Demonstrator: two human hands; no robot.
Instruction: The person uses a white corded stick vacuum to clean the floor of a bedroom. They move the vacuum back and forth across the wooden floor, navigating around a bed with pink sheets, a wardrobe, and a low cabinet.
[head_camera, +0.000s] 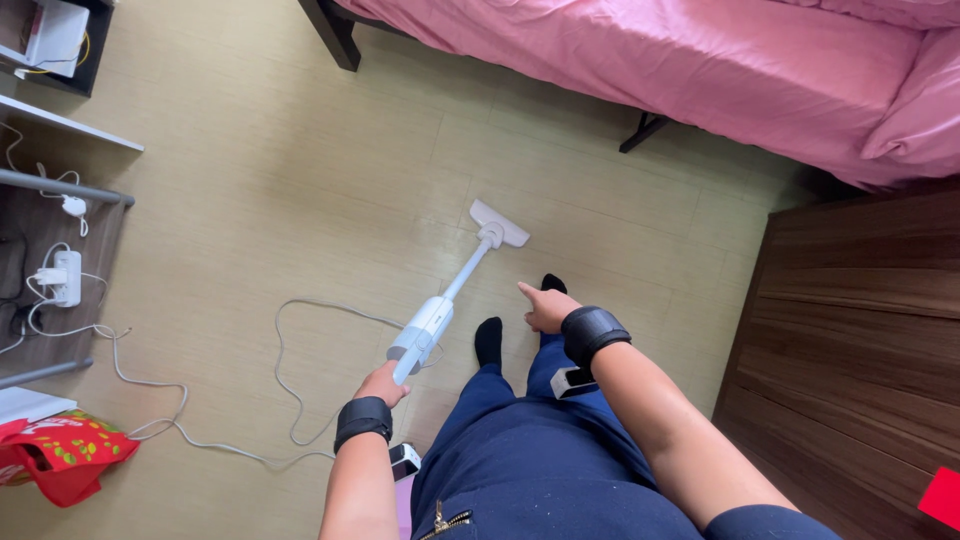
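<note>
The vacuum cleaner (440, 305) in my grip is a slim white stick model with a pale grey body, a thin straight tube and one flat, wedge-shaped floor head (499, 223) resting on the pale wooden floor (260, 180) ahead of my feet. My left hand (383, 384) is clamped around its handle end, fingers wrapped tight. One white cord (300, 420) trails from it in loose loops across the floor toward the left wall. My right hand (548, 309) hangs free above my knee, holding nothing, the index finger stretched out and the other fingers curled in. I count two black wrist straps (594, 331), one on each arm, and two black socks (488, 341) below my dark blue trousers (540, 470).

Further out, one bed with a pink cover (640, 50) runs along the top. A dark wooden cabinet (850, 340) stands at my right, with a small red square (942, 497) at its lower edge; I cannot tell what it is. At the left sits one white power strip (66, 277) with plugs, and one red bag with a green and yellow print (60, 455) lies in the lower corner.
</note>
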